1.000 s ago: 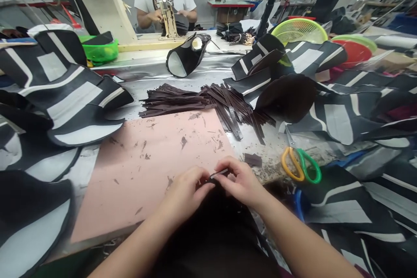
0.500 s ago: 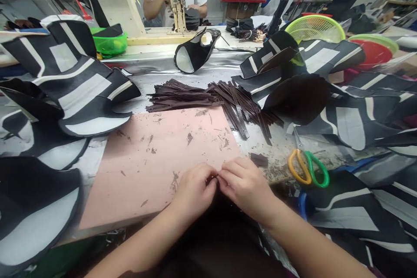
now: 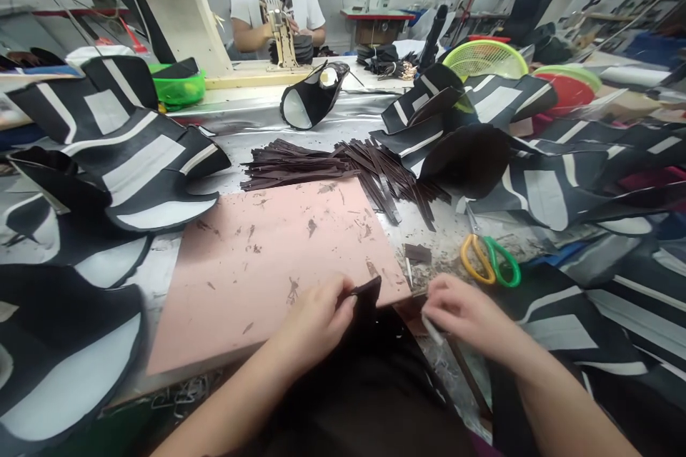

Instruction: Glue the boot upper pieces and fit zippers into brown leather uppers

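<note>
At cluttered workbench (image 3: 442,239), left hand (image 3: 324,310) pinches edge of dark piece (image 3: 369,294) between thumb and fingers, near right corner of pink board (image 3: 268,257). Right hand (image 3: 461,310), well apart, curls fingers on pale strip (image 3: 432,330) hanging below. Scissors (image 3: 490,259) lie just beyond; dark strips (image 3: 300,163) heap behind board. Across bench, person in white shirt (image 3: 308,3) behind sewing machine (image 3: 199,28).
</note>
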The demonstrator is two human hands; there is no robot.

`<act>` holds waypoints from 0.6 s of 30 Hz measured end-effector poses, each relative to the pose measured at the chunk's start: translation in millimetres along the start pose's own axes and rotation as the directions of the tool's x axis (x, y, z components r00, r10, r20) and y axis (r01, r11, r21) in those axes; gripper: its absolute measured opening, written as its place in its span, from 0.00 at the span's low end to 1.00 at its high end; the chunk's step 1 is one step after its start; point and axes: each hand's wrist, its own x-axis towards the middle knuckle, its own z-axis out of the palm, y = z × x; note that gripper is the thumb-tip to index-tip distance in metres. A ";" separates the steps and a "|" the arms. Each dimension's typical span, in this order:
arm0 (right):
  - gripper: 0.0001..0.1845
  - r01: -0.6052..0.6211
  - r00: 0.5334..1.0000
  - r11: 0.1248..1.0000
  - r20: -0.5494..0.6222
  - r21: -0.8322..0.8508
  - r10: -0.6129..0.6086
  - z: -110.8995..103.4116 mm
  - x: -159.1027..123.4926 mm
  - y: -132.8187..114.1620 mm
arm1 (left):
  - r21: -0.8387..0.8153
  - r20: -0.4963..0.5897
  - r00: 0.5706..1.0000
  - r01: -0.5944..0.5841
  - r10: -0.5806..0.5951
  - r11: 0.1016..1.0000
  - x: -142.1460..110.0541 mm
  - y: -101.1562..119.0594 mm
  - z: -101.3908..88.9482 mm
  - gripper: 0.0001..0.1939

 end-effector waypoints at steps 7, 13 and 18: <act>0.09 0.232 0.908 0.973 0.357 0.007 -0.219 52.3 -33.5 -28.9 | 0.027 0.062 0.961 -0.273 0.271 0.962 -46.0 20.3 -7.4 0.07; 0.13 0.347 0.933 0.937 0.114 -0.038 -0.341 34.0 -44.4 -70.0 | 0.243 0.023 0.993 -0.118 0.116 0.963 -110.5 4.1 -65.5 0.19; 0.13 0.465 0.882 0.875 -0.011 -0.135 -0.470 4.0 -14.3 -128.2 | 0.361 -0.135 0.967 -0.155 0.215 0.920 -104.9 28.9 -128.5 0.08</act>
